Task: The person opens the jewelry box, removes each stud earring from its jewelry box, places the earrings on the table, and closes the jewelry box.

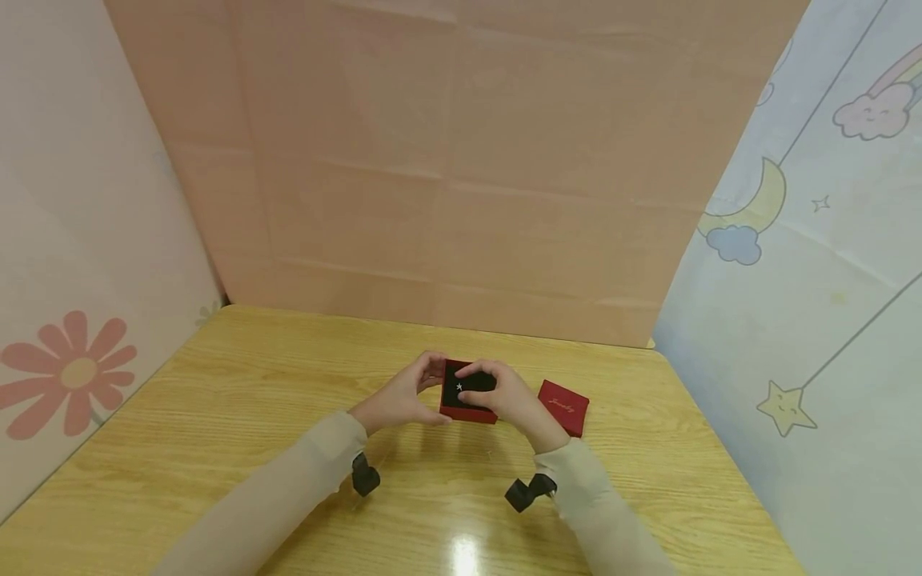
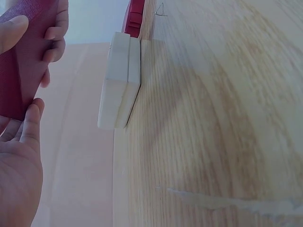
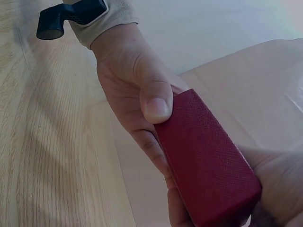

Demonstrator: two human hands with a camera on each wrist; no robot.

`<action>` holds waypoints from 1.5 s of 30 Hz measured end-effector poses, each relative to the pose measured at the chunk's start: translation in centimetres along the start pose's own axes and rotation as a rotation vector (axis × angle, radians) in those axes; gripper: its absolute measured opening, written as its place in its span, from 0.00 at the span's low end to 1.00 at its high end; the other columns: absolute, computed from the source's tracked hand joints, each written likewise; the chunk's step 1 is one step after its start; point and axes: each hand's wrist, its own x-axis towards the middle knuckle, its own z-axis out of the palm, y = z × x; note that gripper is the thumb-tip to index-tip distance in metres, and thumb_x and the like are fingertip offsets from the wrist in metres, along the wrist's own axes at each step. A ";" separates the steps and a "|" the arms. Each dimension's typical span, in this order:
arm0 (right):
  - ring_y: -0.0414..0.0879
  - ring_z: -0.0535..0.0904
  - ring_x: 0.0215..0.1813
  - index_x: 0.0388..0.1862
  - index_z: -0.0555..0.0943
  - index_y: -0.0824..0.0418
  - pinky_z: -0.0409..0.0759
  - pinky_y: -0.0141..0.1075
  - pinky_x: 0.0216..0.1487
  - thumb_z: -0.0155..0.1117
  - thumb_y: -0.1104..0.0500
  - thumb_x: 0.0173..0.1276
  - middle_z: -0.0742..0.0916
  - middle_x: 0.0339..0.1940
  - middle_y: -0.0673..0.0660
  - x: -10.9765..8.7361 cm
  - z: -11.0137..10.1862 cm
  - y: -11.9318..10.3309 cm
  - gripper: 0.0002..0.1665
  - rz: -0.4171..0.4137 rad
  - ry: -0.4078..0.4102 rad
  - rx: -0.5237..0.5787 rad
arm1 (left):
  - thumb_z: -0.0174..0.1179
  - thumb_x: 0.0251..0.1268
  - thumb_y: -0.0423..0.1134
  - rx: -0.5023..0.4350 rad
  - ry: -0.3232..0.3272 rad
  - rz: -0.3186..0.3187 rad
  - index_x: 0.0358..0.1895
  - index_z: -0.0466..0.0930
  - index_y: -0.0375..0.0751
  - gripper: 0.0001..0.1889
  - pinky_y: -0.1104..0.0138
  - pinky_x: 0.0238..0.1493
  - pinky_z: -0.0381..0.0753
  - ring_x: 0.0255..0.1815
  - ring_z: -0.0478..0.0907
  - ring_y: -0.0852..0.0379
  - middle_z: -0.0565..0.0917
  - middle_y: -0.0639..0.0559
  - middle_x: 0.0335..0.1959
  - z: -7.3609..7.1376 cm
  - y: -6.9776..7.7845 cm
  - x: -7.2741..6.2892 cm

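In the head view, the left hand point(image 1: 403, 398) is clamped on the left side of an open red box point(image 1: 470, 414), its thumb along the near wall. The right hand point(image 1: 504, 392) curves over the box's right side; its thumb and forefinger stand apart above the black insert point(image 1: 452, 374), with a small silver star-shaped piece point(image 1: 458, 386) between their tips. Whether those fingers grip anything cannot be told. To the right, near the right wrist, a red lid point(image 1: 565, 408) lettered "Jewelry" lies on the wooden tabletop point(image 1: 288, 352).

In the left wrist view, the red box is held clear of the tabletop. Fingers and a thumb lie on it from several sides, though which hand each belongs to is hard to tell. Beyond it, a white box point(image 2: 116, 90) rests on the tabletop, with a red object point(image 2: 134, 19) behind it.

In the right wrist view, the left hand grips one end of the red box, thumb pressed on its textured face and fingers reaching along its edge. The right hand, blurred, is just beside the box's other side.
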 end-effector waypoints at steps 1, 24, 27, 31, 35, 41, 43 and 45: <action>0.50 0.79 0.49 0.52 0.82 0.55 0.83 0.41 0.48 0.68 0.61 0.64 0.80 0.54 0.61 0.0 0.0 0.0 0.17 0.004 0.004 0.000 | 0.74 0.49 0.33 0.000 -0.001 -0.002 0.66 0.57 0.43 0.42 0.55 0.73 0.62 0.68 0.67 0.51 0.68 0.48 0.64 0.0 -0.1 0.0; 0.54 0.78 0.49 0.42 0.86 0.54 0.83 0.41 0.48 0.69 0.61 0.63 0.79 0.54 0.59 0.0 0.5 -0.1 0.08 0.025 0.069 -0.084 | 0.75 0.48 0.35 0.014 0.000 -0.013 0.67 0.57 0.45 0.44 0.56 0.73 0.62 0.69 0.67 0.51 0.68 0.49 0.64 0.1 0.1 -0.1; 0.54 0.78 0.49 0.41 0.86 0.53 0.83 0.41 0.48 0.70 0.61 0.63 0.79 0.53 0.58 0.1 0.5 -0.1 0.08 0.031 0.080 -0.099 | 0.76 0.48 0.35 0.009 0.003 -0.026 0.67 0.57 0.46 0.44 0.56 0.73 0.62 0.69 0.67 0.51 0.68 0.49 0.65 0.2 0.2 -0.1; 0.54 0.78 0.49 0.40 0.86 0.52 0.83 0.40 0.47 0.70 0.60 0.63 0.79 0.54 0.58 0.1 0.6 -0.3 0.07 0.041 0.087 -0.120 | 0.75 0.48 0.34 0.004 0.006 -0.027 0.67 0.57 0.45 0.43 0.56 0.73 0.62 0.69 0.67 0.51 0.68 0.49 0.64 0.2 0.3 -0.2; 0.54 0.76 0.50 0.40 0.86 0.52 0.82 0.41 0.47 0.69 0.59 0.64 0.78 0.56 0.59 0.1 0.7 -0.5 0.07 0.043 0.099 -0.139 | 0.75 0.48 0.33 0.004 0.008 -0.021 0.66 0.57 0.45 0.43 0.56 0.73 0.62 0.68 0.67 0.52 0.69 0.49 0.63 0.1 0.4 -0.2; 0.54 0.76 0.50 0.40 0.87 0.51 0.82 0.42 0.49 0.68 0.59 0.65 0.78 0.55 0.60 0.1 0.8 -0.5 0.06 0.045 0.117 -0.139 | 0.75 0.49 0.32 0.007 0.009 -0.011 0.66 0.57 0.45 0.43 0.57 0.73 0.63 0.67 0.67 0.52 0.68 0.49 0.63 0.0 0.3 -0.2; 0.54 0.76 0.49 0.40 0.87 0.51 0.82 0.42 0.49 0.68 0.59 0.65 0.78 0.54 0.60 0.1 0.8 -0.5 0.06 0.044 0.121 -0.138 | 0.75 0.48 0.32 0.007 0.011 -0.014 0.66 0.57 0.45 0.43 0.56 0.73 0.62 0.67 0.67 0.51 0.68 0.49 0.63 0.0 0.3 -0.2; 0.54 0.76 0.48 0.40 0.87 0.51 0.82 0.41 0.47 0.67 0.59 0.65 0.78 0.53 0.60 0.1 0.8 -0.4 0.06 0.040 0.122 -0.136 | 0.75 0.48 0.33 0.006 0.011 -0.020 0.66 0.57 0.44 0.43 0.56 0.73 0.62 0.68 0.67 0.51 0.68 0.49 0.63 0.0 0.3 -0.1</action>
